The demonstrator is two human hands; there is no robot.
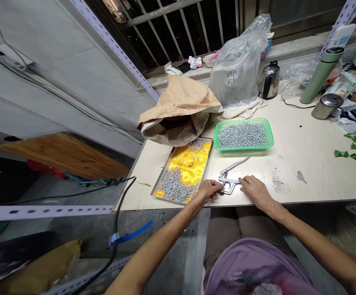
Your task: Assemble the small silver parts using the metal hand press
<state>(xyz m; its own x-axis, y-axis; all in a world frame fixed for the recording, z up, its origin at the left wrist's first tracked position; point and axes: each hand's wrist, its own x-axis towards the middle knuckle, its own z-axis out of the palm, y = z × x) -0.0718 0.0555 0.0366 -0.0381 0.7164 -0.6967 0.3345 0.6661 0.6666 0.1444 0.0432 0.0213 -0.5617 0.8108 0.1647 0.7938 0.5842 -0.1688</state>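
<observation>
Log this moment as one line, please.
left hand: at head of silver pliers | right hand: touching pliers' frame | beyond: green basket of small metal parts

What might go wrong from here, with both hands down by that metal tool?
The left hand is right at the head of the metal tool, so its fingers might get pinched if the tool closes.
The left forearm is close to the yellow-lined tray; a bump might scatter the small metal pieces, perhaps over the table's near edge.
</observation>
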